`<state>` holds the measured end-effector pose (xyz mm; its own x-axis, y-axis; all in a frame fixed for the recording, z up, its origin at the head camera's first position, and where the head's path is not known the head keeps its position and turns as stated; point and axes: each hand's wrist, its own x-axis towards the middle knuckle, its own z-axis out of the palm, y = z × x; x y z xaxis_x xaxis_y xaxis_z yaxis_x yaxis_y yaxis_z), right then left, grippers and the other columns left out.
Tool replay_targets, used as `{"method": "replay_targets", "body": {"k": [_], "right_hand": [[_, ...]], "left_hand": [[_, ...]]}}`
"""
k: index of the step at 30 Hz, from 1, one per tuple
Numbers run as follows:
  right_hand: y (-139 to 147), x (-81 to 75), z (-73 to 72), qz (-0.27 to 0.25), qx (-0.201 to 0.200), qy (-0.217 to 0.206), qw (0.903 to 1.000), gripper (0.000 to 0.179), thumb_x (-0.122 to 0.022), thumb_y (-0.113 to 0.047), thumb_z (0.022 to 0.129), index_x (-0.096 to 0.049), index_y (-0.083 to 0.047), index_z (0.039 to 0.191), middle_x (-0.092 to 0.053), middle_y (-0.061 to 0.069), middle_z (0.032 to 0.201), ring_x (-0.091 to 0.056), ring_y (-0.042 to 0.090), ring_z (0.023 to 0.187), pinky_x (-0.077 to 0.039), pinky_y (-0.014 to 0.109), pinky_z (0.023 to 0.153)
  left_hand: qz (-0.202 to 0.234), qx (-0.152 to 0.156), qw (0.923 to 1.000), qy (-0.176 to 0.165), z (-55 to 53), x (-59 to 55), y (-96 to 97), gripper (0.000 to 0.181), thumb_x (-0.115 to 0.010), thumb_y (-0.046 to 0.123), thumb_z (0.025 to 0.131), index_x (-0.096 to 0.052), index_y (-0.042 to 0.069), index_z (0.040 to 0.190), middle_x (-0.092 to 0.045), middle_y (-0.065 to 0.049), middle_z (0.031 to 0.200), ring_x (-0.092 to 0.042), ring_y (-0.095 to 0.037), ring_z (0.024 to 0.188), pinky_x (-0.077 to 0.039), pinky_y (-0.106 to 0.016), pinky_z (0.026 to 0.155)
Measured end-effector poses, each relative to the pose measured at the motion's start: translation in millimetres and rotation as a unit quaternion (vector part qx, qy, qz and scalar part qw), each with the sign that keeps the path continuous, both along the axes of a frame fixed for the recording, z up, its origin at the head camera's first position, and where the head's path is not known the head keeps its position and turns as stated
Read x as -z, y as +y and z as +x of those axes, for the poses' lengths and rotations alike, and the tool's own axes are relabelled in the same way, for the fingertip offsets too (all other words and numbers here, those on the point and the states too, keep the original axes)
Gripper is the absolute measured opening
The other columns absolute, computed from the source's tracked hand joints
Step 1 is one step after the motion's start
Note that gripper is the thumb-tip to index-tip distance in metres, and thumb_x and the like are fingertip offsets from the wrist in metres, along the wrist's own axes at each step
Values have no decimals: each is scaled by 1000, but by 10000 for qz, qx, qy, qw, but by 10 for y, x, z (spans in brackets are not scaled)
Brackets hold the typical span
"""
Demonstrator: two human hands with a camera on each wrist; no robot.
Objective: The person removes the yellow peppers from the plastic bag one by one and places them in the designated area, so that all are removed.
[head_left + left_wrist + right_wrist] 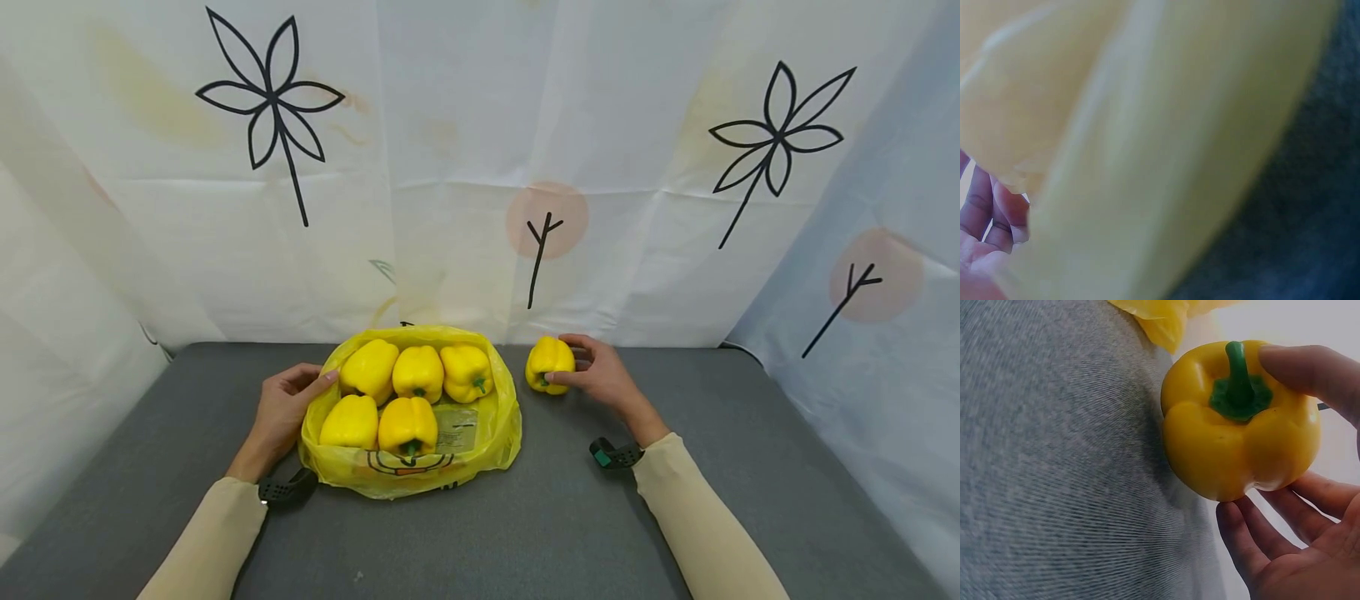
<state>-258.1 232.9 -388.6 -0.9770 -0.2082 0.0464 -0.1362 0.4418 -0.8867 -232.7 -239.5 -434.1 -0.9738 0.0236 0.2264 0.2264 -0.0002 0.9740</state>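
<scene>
A yellow plastic bag (509, 417) lies on the grey table with its mouth spread wide, and several yellow bell peppers (417, 372) sit inside it. At the bag's left rim, my left hand (287, 406) holds the plastic between thumb and fingers; in the left wrist view the bag hides much of that hand. To the right of the bag, my right hand (603, 379) grips a single yellow bell pepper (1241, 437), thumb beside its green stem and fingertips against the opposite side. Whether this pepper touches the table I cannot tell.
The grey table (480, 542) reaches back to a white cloth backdrop (450, 167) with plant drawings. More cloth (885, 333) hangs along the right side. A printed label (456, 429) shows in the bag's front right part.
</scene>
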Motion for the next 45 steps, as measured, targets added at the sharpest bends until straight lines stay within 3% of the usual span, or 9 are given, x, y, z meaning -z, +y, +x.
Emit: {"method": "replay_targets", "body": {"k": [45], "right_hand": [[-28, 42, -9, -9, -149, -234, 9996, 78, -75, -25, 95, -33, 1, 156, -38, 23, 156, -41, 42, 140, -44, 55, 107]], "left_hand": [[43, -88, 9999, -34, -15, 11, 1, 17, -68, 15, 100, -73, 1, 108, -70, 1, 92, -67, -12, 79, -60, -25, 69]]}}
